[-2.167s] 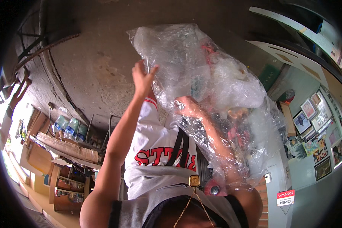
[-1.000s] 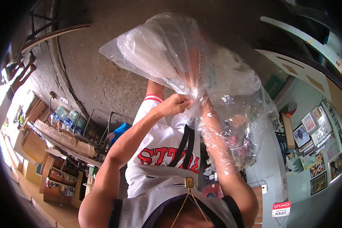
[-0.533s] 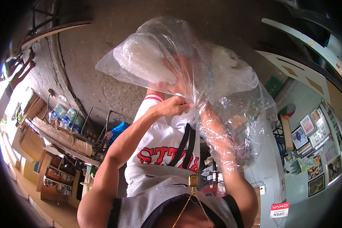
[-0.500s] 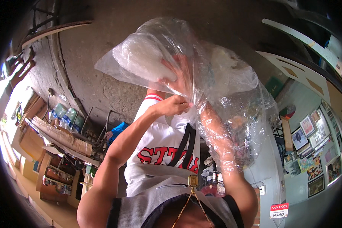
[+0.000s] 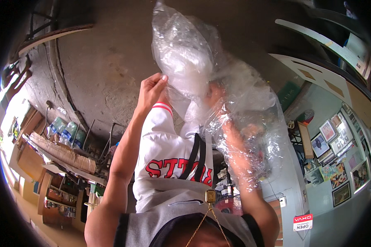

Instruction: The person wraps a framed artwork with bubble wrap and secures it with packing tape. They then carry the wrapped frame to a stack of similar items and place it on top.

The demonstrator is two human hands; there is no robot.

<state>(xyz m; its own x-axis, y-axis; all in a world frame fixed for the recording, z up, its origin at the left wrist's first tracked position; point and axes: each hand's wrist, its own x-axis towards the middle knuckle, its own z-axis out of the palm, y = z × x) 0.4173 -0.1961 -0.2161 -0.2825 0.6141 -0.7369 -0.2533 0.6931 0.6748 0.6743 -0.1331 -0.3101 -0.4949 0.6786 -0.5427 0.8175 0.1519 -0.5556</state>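
- Bag [image 5: 185, 57], clear plastic, is held high, far above a white jersey [image 5: 169, 156].
- Left hand [image 5: 150, 88] pinches its left edge, fingers closed.
- Right hand [image 5: 216, 92] is inside the plastic; grip unclear.
- Best to keep the film taut and gather evenly, avoiding tears.

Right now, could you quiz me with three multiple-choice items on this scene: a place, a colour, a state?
1. Where is the right hand?
A. Inside the clear plastic bag
B. On the floor
C. In a pocket

2. What colour is the lettering on the white jersey?
A. Green
B. Red
C. Blue

3. What is the left hand doing?
A. Hanging loose
B. Waving open
C. Pinching the bag's film

Answers: 1 A, the hand shows through the film. 2 B, red letters show. 3 C, its fingers close on the plastic.
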